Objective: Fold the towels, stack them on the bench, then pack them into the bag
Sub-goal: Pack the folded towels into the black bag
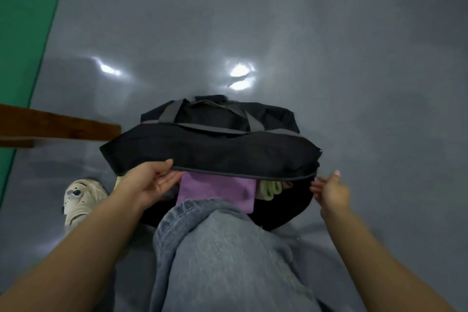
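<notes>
Black fabric duffel bag (210, 152) lies on the grey floor (329, 58), long axis left-right, mouth facing the person. Two towels show inside: one purple towel (215, 191), one green towel (269, 189). Left hand (149, 182) pinches the flap; right hand (331, 191) has loosely curled fingers, grip unclear.

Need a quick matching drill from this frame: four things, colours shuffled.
Things:
1. bag
2. flat folded towel
3. rolled towel
4. bench

Colours:
A. brown
B. purple
C. black
D. pale green

Pairs: 1-C, 2-B, 3-D, 4-A
</notes>
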Motion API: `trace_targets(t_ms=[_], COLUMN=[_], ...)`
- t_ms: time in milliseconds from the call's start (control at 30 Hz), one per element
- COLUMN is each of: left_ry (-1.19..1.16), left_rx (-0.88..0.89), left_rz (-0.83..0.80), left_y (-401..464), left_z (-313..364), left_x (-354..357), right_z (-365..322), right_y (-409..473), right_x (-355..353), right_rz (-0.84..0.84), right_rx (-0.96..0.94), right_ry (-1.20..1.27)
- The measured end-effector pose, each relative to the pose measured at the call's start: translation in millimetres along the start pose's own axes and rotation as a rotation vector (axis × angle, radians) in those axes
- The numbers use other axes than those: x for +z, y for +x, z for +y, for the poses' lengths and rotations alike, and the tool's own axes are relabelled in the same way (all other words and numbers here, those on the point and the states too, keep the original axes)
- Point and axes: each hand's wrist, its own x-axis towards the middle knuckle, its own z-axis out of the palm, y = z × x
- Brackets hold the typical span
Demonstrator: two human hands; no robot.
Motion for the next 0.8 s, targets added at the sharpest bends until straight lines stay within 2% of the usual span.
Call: trace_targets(t_ms=[67, 133, 233, 300, 367, 433, 500, 600, 667, 733, 800], left_ry=[0.039, 0.105, 0.325, 0.583, 0.883, 1.146, 1.283, 1.406, 1.559, 1.660, 1.646], left_rx=[0.007, -0.003, -0.003, 0.019, 0.013, 0.010, 0.175, 0.616, 0.783, 0.893, 1.016], left_rz=[0.035, 0.051, 0.089, 0.126, 0.072, -0.096, -0.319, -0.602, -0.739, -0.770, -0.713], left_y=[7.6, 12.9, 20.2, 17.4, 5.2, -10.7, -19.7, -19.8, -17.3, -14.9, -11.7], left_z=[-0.3, -0.5, -1.9, -3.9, -5.5, -8.6, -15.2, -33.9, -52.3, -67.5, -73.0], left_x=[-2.3, -3.1, -2.0, 4.8, 19.9, 47.3, 81.2, 137.3, 171.3, 194.4, 205.9], right_z=[9.6, 13.8, 9.2, 6.3, 2.9, -6.9, -23.7, -52.5, -68.6, -81.7, -96.7], right_y=[26.4, 42.6, 52.0, 59.8, 61.1, 61.9, 50.6, 15.9, -13.5, -34.1, -44.1], right_x=[-4.5, -3.9, -4.5, -10.3, -16.4, -23.1, -27.8, -24.6, -18.2, -12.4, -9.6], right_rz=[-0.025, -0.221, -0.348, -0.337, -0.245, -0.176, -0.177, -0.266, -0.353, -0.419, -0.474], right_rx=[-0.061, -0.144, -0.153, -0.086, -0.046, -0.085, -0.195, -0.403, -0.460, -0.444, -0.378], right_ry=[-0.157, -0.283, -0.384, -0.324, -0.343, -0.597, -0.777, -0.582, -0.432, -0.297, -0.136])
